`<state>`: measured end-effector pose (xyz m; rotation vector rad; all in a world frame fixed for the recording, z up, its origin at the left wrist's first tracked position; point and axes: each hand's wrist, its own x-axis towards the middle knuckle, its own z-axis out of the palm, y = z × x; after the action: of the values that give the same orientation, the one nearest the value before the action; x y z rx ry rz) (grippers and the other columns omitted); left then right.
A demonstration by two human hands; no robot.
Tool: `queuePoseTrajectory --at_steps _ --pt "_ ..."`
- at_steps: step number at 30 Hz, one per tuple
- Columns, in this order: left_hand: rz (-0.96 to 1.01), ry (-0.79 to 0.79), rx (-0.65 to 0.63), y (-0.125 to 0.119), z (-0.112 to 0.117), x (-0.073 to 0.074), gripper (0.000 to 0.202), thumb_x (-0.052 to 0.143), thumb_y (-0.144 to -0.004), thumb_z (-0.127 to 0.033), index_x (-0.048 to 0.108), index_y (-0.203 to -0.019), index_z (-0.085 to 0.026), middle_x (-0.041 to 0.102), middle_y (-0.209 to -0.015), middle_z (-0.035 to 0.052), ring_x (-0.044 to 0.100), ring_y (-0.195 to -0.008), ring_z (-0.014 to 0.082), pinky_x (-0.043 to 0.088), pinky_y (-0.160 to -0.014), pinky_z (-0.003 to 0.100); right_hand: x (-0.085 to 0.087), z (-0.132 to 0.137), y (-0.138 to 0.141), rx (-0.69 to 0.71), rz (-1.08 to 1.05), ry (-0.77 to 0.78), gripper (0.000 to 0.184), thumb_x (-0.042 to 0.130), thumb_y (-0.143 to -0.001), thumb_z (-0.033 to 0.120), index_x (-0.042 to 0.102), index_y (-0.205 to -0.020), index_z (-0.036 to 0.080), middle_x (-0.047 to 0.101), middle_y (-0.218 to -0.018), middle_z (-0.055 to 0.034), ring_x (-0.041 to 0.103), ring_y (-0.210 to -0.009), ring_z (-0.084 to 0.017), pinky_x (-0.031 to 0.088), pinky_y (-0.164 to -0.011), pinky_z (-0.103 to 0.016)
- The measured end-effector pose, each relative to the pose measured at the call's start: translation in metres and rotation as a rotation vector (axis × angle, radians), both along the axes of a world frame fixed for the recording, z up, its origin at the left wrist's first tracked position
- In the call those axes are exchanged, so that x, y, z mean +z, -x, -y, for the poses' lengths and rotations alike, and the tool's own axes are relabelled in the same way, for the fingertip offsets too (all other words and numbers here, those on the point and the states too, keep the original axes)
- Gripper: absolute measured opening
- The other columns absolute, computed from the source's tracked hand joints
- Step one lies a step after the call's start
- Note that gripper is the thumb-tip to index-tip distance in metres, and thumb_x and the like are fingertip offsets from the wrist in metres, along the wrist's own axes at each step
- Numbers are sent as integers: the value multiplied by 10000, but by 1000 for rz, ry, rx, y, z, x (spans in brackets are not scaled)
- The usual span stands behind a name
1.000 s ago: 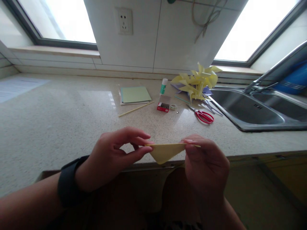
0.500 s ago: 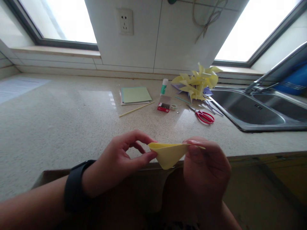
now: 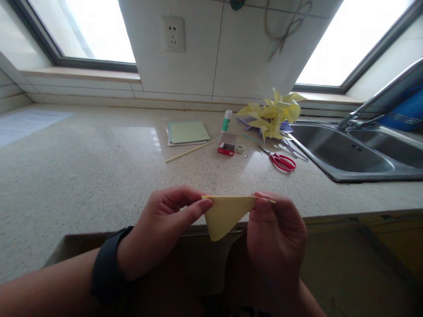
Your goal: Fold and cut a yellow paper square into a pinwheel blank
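A folded sheet of yellow paper (image 3: 228, 215) is held between both hands just off the counter's front edge. Its upper edges lie together in a nearly straight line, and the rounded fold hangs below. My left hand (image 3: 172, 215), with a dark band on the wrist, pinches the upper left corner between thumb and fingers. At the other end my right hand (image 3: 277, 233) grips the paper with the thumb on its near face; a thin pointed tip sticks out past that thumb.
On the speckled counter (image 3: 99, 176) lie stacked paper sheets (image 3: 188, 132), a thin yellow stick (image 3: 190, 151), a glue stick (image 3: 226, 121), a small red box (image 3: 226, 149), a tape roll (image 3: 239, 148) and red-handled scissors (image 3: 282, 162). Yellow paper pinwheels (image 3: 274, 112) stand beside the sink (image 3: 340, 149).
The gap between the paper's upper edges on the left has closed, and the left corner is pinched together. My right hand has shifted slightly left.
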<state>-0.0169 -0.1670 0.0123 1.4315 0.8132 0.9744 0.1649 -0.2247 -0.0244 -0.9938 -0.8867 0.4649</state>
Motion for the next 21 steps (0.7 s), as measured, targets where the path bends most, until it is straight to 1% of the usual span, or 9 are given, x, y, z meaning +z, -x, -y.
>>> queuePoseTrajectory --at_steps 3,6,8,10,11,13,15,18,21 --pt "-12 -6 17 -1 0 1 145 744 -868 -342 778 -825 -208 777 -791 22 692 -711 154 579 -646 248 0 0 0 14 -4 18 63 698 -921 243 738 -947 284 705 -868 11 629 -776 -133 498 -674 -257" --pt "-44 -46 55 -3 -1 2 161 731 -870 -346 764 -813 -199 766 -773 22 683 -696 150 575 -626 240 0 1 0 25 1 32 54 696 -923 244 734 -938 279 703 -872 10 624 -781 -133 494 -680 -258" --pt "-79 -117 96 -2 -2 2 127 724 -878 -324 761 -916 -208 758 -777 15 674 -686 139 566 -613 224 0 1 1 37 -5 37 51 693 -926 242 733 -932 275 702 -874 9 625 -790 -133 497 -688 -257" --pt "-117 -227 126 0 -4 1 176 725 -880 -285 731 -1047 -227 753 -822 10 672 -713 134 567 -636 220 0 1 2 38 -5 30 55 689 -929 241 733 -930 273 702 -871 7 629 -794 -132 503 -687 -252" --pt "-137 -290 129 2 -5 0 196 724 -882 -263 713 -1076 -239 748 -859 8 671 -742 133 571 -666 224 1 1 2 32 8 27 59 687 -929 239 734 -933 274 701 -864 8 629 -782 -129 505 -675 -246" --pt "-184 -401 100 7 -7 -2 157 712 -887 -220 695 -1039 -255 729 -924 7 665 -809 139 578 -739 241 2 1 1 8 51 13 70 690 -923 231 738 -941 279 700 -849 10 633 -761 -129 513 -650 -241" --pt "-233 -457 52 10 -8 -3 96 691 -896 -199 686 -977 -250 709 -941 11 655 -843 151 583 -792 269 4 1 1 1 90 -22 99 687 -918 213 741 -952 289 699 -843 9 638 -753 -133 525 -641 -246" --pt "-281 -459 16 13 -10 -2 68 686 -895 -210 678 -959 -230 700 -918 26 655 -822 165 589 -786 297 7 2 -1 31 127 -87 171 663 -919 158 739 -969 303 692 -852 5 639 -773 -141 538 -644 -255" --pt "-280 -459 -30 13 -12 2 40 687 -891 -209 673 -926 -223 705 -898 26 661 -805 165 587 -768 302 10 3 -3 53 164 -122 229 642 -919 108 738 -983 305 682 -854 -4 630 -790 -147 532 -631 -259"
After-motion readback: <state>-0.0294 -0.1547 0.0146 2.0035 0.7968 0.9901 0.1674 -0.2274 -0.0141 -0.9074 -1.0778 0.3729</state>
